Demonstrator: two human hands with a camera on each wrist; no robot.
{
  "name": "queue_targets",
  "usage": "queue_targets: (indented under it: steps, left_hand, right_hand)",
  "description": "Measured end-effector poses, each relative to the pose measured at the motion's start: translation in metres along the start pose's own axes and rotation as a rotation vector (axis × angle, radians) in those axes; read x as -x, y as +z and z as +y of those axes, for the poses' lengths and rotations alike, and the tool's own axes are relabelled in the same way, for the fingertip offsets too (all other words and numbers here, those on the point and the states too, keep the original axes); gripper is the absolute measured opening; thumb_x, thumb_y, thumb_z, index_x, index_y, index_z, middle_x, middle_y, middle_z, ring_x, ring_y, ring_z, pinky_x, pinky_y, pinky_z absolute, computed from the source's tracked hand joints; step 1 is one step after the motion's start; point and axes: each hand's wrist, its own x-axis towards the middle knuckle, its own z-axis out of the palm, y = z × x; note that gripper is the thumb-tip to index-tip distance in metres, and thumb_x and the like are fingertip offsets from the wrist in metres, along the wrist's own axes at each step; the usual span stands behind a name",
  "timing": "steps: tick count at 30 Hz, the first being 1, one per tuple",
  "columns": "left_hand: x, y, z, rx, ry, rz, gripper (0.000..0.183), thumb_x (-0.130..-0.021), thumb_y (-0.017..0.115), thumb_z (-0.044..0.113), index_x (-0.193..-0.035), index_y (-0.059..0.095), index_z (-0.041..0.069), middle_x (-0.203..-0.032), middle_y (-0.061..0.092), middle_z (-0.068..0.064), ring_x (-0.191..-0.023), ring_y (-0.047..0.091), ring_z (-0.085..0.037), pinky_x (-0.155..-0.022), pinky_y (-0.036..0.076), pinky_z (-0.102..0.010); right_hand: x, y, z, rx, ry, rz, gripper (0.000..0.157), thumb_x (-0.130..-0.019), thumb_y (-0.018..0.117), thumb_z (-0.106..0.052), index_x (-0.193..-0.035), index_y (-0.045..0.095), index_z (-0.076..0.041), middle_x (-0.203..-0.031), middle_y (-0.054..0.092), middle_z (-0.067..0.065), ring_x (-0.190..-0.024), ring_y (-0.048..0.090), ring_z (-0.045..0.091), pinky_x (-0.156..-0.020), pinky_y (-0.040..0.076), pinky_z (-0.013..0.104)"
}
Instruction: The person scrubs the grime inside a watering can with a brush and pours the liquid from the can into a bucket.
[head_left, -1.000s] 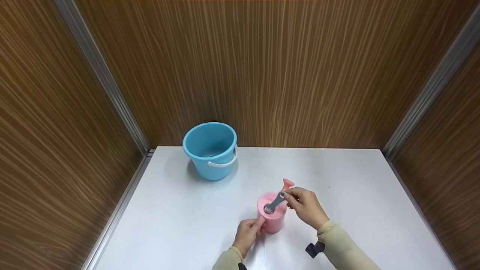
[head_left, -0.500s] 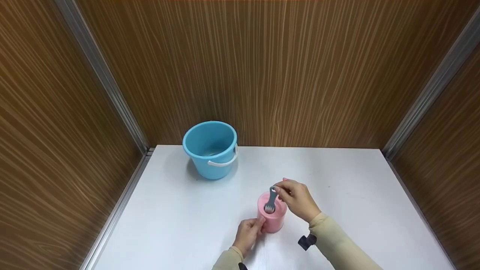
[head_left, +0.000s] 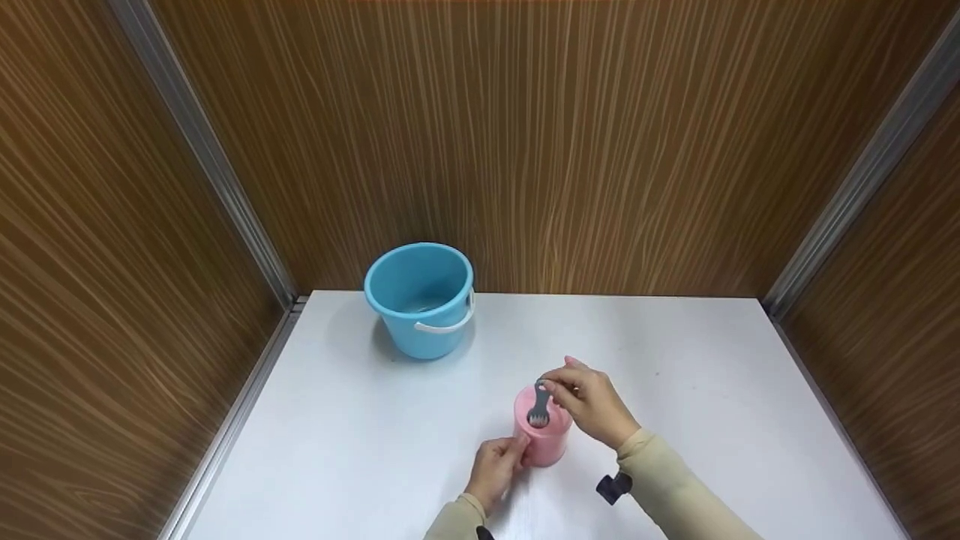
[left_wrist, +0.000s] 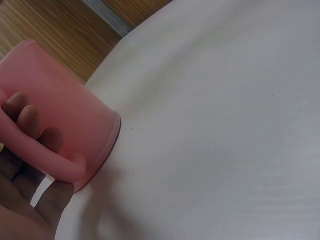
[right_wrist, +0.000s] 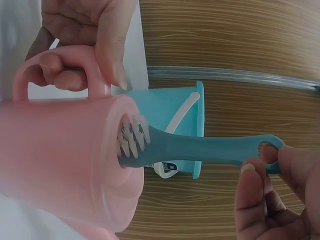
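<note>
A pink watering can [head_left: 546, 450] stands upright on the white table in the head view. My left hand [head_left: 495, 469] grips its handle, fingers wrapped through the loop as the left wrist view shows. Between thumb and fingers, my right hand [head_left: 592, 401] pinches the holed end of a small blue-grey brush [right_wrist: 200, 149]. The brush points down, its pale bristles [right_wrist: 134, 137] at the round opening in the can's top and partly inside it. Behind the right hand, only the tip of the pink spout [head_left: 574, 361] shows in the head view.
A light blue bucket [head_left: 424, 334] with a white handle [head_left: 448, 328] stands at the table's back left. Wood-grain panels [head_left: 525, 150] enclose the table at the back and both sides, with metal strips [head_left: 217, 157] at the corners.
My right hand has moved left over the can, then dipped slightly, turning the brush more upright at the opening. My left hand keeps its hold on the can's handle.
</note>
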Motion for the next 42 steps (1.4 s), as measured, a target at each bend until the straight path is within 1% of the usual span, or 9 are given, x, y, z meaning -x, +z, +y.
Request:
queue_targets:
  steps: [1,5,9,15,22,26,29,36,42]
  left_hand:
    - [0.000,0.000,0.000,-0.001,-0.001,0.000,0.059,-0.093,0.056,0.048,-0.077,0.061,-0.009,-0.077,0.065,-0.012,-0.067,0.048,-0.012,-0.065,0.039,-0.028]
    - [0.000,0.000,-0.001,0.005,0.000,-0.002,0.058,-0.093,0.056,0.048,-0.078,0.063,-0.008,-0.075,0.063,-0.010,-0.066,0.046,-0.012,-0.064,0.038,-0.028]
    - [0.000,-0.002,-0.002,-0.001,0.015,-0.013,0.057,-0.093,0.056,0.048,-0.080,0.065,-0.006,-0.073,0.063,-0.009,-0.066,0.047,-0.012,-0.065,0.038,-0.028]
    - [0.000,-0.004,-0.005,-0.021,0.028,-0.034,0.055,-0.095,0.053,0.049,-0.081,0.068,-0.003,-0.075,0.065,-0.006,-0.072,0.051,-0.012,-0.070,0.040,-0.029]
    - [0.001,-0.003,-0.004,-0.018,0.019,-0.031,0.058,-0.095,0.054,0.048,-0.079,0.065,-0.006,-0.076,0.065,-0.011,-0.070,0.050,-0.012,-0.068,0.039,-0.029]
    - [0.002,-0.002,-0.002,-0.016,0.040,-0.022,0.056,-0.096,0.055,0.045,-0.079,0.065,-0.007,-0.079,0.065,-0.015,-0.071,0.050,-0.013,-0.070,0.038,-0.029]
    - [0.001,-0.002,-0.002,-0.011,0.042,-0.020,0.054,-0.095,0.056,0.044,-0.078,0.067,-0.005,-0.077,0.065,-0.013,-0.071,0.050,-0.013,-0.071,0.037,-0.029]
    - [-0.001,-0.004,-0.004,-0.028,0.039,-0.021,0.055,-0.094,0.056,0.047,-0.078,0.067,-0.005,-0.076,0.065,-0.012,-0.071,0.050,-0.013,-0.068,0.038,-0.029]
    - [0.000,-0.004,-0.005,-0.049,0.035,-0.026,0.057,-0.094,0.055,0.049,-0.076,0.065,-0.004,-0.074,0.065,-0.008,-0.068,0.049,-0.012,-0.065,0.037,-0.028]
  right_hand:
    - [0.001,0.001,0.001,-0.009,-0.011,-0.003,0.011,-0.094,0.063,-0.017,-0.098,0.072,-0.012,-0.088,0.071,-0.001,-0.071,0.068,0.023,-0.089,0.050,0.033]
    - [0.004,0.004,0.001,-0.029,-0.037,-0.024,0.013,-0.094,0.063,-0.018,-0.100,0.072,-0.012,-0.094,0.070,-0.003,-0.077,0.068,0.020,-0.069,0.055,0.028]
    - [0.006,0.005,0.000,-0.025,-0.029,-0.047,0.014,-0.094,0.063,-0.022,-0.101,0.072,-0.015,-0.096,0.070,-0.007,-0.082,0.067,0.011,-0.071,0.054,0.027]
    - [0.010,0.005,0.000,-0.035,0.007,-0.077,0.014,-0.094,0.063,-0.026,-0.097,0.072,-0.016,-0.092,0.070,-0.005,-0.078,0.064,0.010,-0.070,0.053,0.027]
    - [0.016,0.006,0.002,-0.052,-0.041,-0.089,0.006,-0.093,0.065,-0.015,-0.090,0.069,-0.011,-0.086,0.070,0.004,-0.075,0.064,0.008,-0.068,0.053,0.026]
    - [0.018,0.004,-0.002,0.009,-0.096,-0.077,0.007,-0.089,0.065,-0.005,-0.088,0.068,-0.011,-0.084,0.067,-0.001,-0.074,0.062,0.006,-0.065,0.052,0.026]
    - [0.020,0.003,-0.006,0.073,-0.128,-0.063,0.008,-0.085,0.065,-0.002,-0.087,0.067,-0.009,-0.083,0.064,-0.008,-0.073,0.061,0.006,-0.061,0.050,0.027]
    - [0.023,0.000,-0.013,0.145,-0.148,-0.052,0.014,-0.080,0.065,0.000,-0.089,0.066,-0.012,-0.084,0.066,-0.002,-0.073,0.060,0.005,-0.060,0.050,0.027]
    - [0.022,-0.002,-0.019,0.204,-0.182,-0.041,0.022,-0.078,0.064,0.002,-0.089,0.064,-0.017,-0.082,0.064,-0.009,-0.073,0.059,0.003,-0.062,0.049,0.023]
